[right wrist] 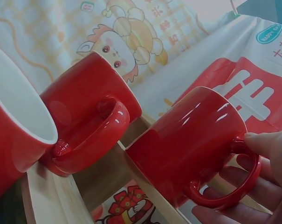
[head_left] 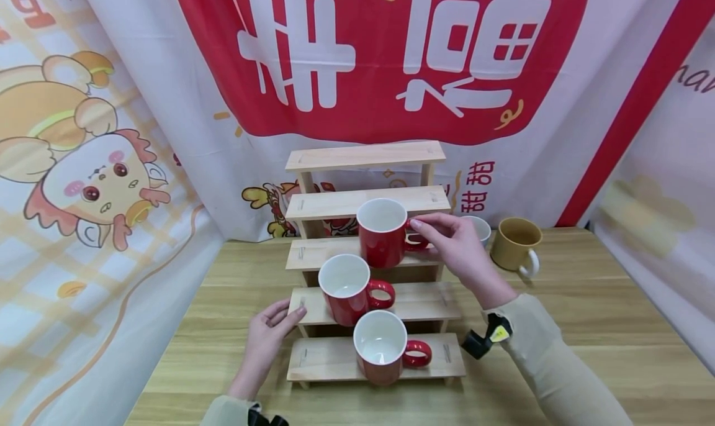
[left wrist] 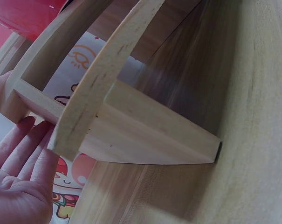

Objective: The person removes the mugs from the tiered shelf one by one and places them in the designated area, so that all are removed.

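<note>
A stepped wooden rack (head_left: 324, 365) bears three red mugs with white insides. My right hand (head_left: 455, 246) pinches the handle of the farthest red mug (head_left: 382, 246), which is upright at the third step from the front; in the right wrist view, thumb and fingers are about the handle of that mug (right wrist: 192, 144). A second red mug (head_left: 343, 302) rests on the second step, and a third red mug (head_left: 380, 358) on the lowest, handles to the right. My left hand (head_left: 268, 336) holds the left end of the second step, thumb over it, fingers at its edge (left wrist: 24, 158).
Behind my right hand, a tan mug (head_left: 511, 249) with a white handle stands on the wooden table (head_left: 586, 302), beside a partly hidden white cup (head_left: 479, 227). Two upper steps (head_left: 363, 156) rise at the rack's back. Printed cloth (head_left: 184, 103) hangs around the table.
</note>
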Available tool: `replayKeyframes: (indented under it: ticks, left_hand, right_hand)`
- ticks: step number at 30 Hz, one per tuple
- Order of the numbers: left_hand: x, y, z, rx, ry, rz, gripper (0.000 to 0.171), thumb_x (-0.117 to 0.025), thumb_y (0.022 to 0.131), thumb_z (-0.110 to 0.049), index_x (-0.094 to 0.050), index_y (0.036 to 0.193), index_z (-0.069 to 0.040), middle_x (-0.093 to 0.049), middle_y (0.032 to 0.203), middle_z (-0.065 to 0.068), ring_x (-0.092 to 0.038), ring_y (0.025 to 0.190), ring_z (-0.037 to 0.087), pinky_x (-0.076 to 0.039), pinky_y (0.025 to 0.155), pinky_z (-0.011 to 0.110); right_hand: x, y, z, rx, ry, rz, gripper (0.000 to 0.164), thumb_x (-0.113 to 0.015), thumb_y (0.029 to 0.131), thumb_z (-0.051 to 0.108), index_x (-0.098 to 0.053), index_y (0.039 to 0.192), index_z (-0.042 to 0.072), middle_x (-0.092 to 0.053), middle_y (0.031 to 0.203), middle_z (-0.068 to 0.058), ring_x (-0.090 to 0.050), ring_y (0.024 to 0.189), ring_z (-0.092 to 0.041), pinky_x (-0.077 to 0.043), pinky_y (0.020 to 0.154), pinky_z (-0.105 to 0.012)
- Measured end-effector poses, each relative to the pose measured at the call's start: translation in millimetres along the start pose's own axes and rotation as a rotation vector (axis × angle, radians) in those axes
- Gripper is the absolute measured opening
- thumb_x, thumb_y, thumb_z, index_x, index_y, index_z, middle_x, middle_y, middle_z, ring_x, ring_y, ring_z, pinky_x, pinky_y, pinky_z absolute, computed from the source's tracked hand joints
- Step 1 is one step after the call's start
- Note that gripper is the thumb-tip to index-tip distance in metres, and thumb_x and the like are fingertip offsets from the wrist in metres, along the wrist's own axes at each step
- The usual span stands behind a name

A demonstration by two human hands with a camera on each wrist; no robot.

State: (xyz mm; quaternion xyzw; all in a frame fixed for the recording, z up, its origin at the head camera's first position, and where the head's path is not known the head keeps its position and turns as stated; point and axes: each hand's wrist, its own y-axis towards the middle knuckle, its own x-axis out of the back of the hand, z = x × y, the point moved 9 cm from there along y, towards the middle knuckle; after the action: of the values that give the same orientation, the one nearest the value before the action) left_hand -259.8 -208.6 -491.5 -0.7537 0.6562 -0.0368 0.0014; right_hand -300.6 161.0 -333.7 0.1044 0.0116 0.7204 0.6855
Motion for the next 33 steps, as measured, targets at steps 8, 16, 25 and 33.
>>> replayKeyframes:
  ticks: [8, 16, 25, 33]
  left_hand:
    - [1.1, -0.1, 0.2, -0.005, -0.002, -0.004, 0.049, -0.083, 0.087, -0.015, -0.064, 0.127, 0.005, -0.069, 0.120, 0.022, -0.071, 0.099, 0.015, -0.058, 0.087, 0.026]
    - [0.9, 0.9, 1.5, 0.008, -0.003, 0.010, 0.052, -0.084, 0.086, -0.017, -0.064, 0.129, 0.004, -0.068, 0.122, 0.022, -0.071, 0.100, 0.014, -0.057, 0.088, 0.027]
    - [-1.3, 1.7, 2.6, 0.012, -0.020, 0.021, 0.052, -0.084, 0.087, -0.018, -0.063, 0.129, 0.005, -0.069, 0.122, 0.021, -0.071, 0.101, 0.015, -0.057, 0.089, 0.028]
    - [-0.6, 1.4, 2.0, 0.006, -0.020, 0.016, 0.050, -0.083, 0.087, -0.015, -0.063, 0.128, 0.005, -0.069, 0.121, 0.021, -0.071, 0.101, 0.015, -0.057, 0.089, 0.028]
  right_hand:
    - [-1, -2, -4, 0.004, 0.123, 0.019, 0.042, -0.072, 0.098, 0.030, -0.067, 0.126, -0.001, -0.069, 0.122, -0.019, -0.068, 0.110, -0.031, -0.060, 0.085, -0.039]
    - [1, -2, -7, -0.002, 0.129, 0.006, 0.042, -0.073, 0.097, 0.031, -0.067, 0.124, -0.001, -0.069, 0.121, -0.021, -0.069, 0.108, -0.030, -0.061, 0.083, -0.040]
    - [7, -4, -10, 0.023, 0.128, -0.021, 0.041, -0.073, 0.097, 0.029, -0.067, 0.122, -0.003, -0.070, 0.119, -0.020, -0.069, 0.108, -0.032, -0.061, 0.082, -0.041]
    - [17, -13, -3, 0.068, 0.102, -0.059, 0.041, -0.073, 0.097, 0.031, -0.069, 0.121, -0.002, -0.071, 0.118, -0.018, -0.071, 0.103, -0.027, -0.061, 0.081, -0.040]
